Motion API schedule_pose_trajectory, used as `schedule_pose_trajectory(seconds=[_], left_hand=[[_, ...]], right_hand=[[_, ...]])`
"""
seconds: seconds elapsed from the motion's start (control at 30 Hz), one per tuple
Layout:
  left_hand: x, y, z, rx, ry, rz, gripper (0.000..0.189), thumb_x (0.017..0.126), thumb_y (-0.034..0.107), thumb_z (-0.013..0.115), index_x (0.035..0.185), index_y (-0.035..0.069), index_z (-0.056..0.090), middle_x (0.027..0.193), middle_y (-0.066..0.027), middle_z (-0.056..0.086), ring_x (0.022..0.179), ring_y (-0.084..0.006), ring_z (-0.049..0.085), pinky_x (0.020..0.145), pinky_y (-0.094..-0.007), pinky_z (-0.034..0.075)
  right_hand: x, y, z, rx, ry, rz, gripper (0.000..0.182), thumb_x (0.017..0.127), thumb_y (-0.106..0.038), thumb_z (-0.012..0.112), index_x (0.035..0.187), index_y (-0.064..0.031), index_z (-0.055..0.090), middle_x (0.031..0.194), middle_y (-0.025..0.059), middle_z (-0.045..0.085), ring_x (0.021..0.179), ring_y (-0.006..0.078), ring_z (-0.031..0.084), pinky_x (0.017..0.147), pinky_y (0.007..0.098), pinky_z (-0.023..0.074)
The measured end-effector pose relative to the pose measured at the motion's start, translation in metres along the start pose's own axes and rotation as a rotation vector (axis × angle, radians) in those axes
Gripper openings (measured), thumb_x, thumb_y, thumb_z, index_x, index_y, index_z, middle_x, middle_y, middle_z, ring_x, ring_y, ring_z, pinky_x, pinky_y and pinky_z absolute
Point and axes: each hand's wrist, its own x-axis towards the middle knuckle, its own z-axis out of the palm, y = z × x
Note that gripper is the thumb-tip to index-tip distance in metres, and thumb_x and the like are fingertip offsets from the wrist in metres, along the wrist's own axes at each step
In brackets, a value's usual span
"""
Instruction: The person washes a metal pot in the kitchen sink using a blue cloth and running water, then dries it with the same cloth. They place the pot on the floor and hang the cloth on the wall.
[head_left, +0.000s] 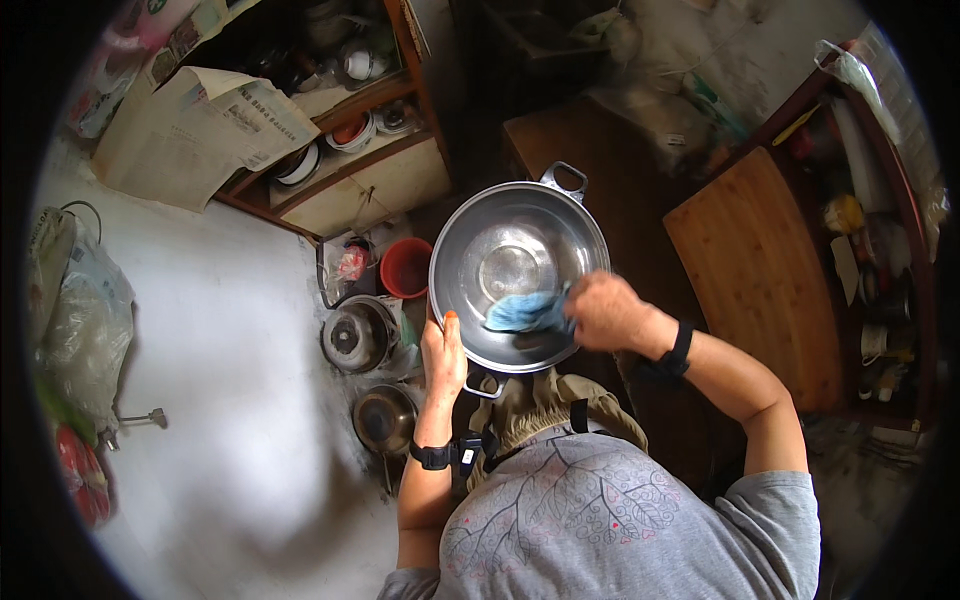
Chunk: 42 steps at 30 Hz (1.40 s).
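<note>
In front of me is a round metal pot (480, 232) with two loop handles, one at the far rim and one at the near rim. My left hand (445, 352) grips its left side, thumb over the rim. A light blue cloth (521, 311) hangs from my right hand (611, 311), which is closed around it above the pot's right near edge. Part of the cloth lies over the pot's shiny inside wall. My right hand is blurred, so its fingers are hard to make out.
A red plastic bucket (405, 268), a metal pot (358, 335) and a metal bowl (384, 418) stand left of my left arm. A wooden cutting board (761, 292) leans at a rack on the right. A wooden cabinet (367, 187) with bowls stands at the upper left.
</note>
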Motion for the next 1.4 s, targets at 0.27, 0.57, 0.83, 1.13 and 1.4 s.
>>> schedule_pose_trajectory(seconds=[0.27,0.57,0.83,1.13,1.4], left_hand=[[-0.012,0.046,-0.001,0.325,0.065,0.145,0.049,0.103,0.014,0.041,0.151,0.007,0.035,0.132,-0.0248,0.059,0.120,-0.0394,0.060,0.098,-0.0433,0.048],[0.000,0.038,0.009,0.268,0.288,0.231,0.049,0.106,0.020,0.044,0.148,-0.003,0.038,0.142,-0.0226,0.053,0.128,-0.0308,0.054,0.107,-0.0373,0.041],[0.004,0.049,-0.014,0.244,0.166,0.144,0.046,0.106,0.027,0.047,0.141,-0.004,0.048,0.132,-0.0198,0.061,0.119,-0.0266,0.058,0.103,-0.0365,0.042],[-0.002,0.053,-0.014,0.226,0.120,0.128,0.051,0.106,0.031,0.046,0.145,-0.001,0.043,0.128,-0.0239,0.063,0.114,-0.0353,0.063,0.094,-0.0412,0.048],[-0.016,0.056,-0.025,0.218,0.147,0.159,0.040,0.098,0.007,0.047,0.136,-0.004,0.050,0.119,-0.0252,0.065,0.107,-0.0375,0.065,0.091,-0.0400,0.048]], right_hand=[[0.038,0.048,-0.018,-0.378,0.568,-0.011,0.033,0.083,-0.016,0.063,0.115,-0.0095,0.066,0.105,0.0055,0.060,0.099,0.0218,0.055,0.088,0.0335,0.0422],[0.030,-0.074,0.047,0.795,0.366,-0.035,0.032,0.079,0.001,0.059,0.109,-0.0040,0.049,0.095,0.0197,0.054,0.089,0.0410,0.055,0.083,0.0483,0.0430],[0.032,0.037,0.014,-0.300,0.387,-0.087,0.013,0.078,-0.015,0.064,0.091,-0.0121,0.063,0.089,0.0049,0.059,0.091,0.0215,0.056,0.085,0.0369,0.0402],[0.053,-0.047,0.032,0.602,0.177,-0.116,0.040,0.073,-0.007,0.070,0.111,-0.0066,0.058,0.103,0.0184,0.056,0.094,0.0386,0.061,0.086,0.0510,0.0515],[0.129,-0.023,-0.033,-0.116,0.721,-0.106,0.020,0.076,-0.014,0.062,0.095,-0.0090,0.060,0.097,0.0100,0.055,0.090,0.0257,0.057,0.078,0.0367,0.0455]])
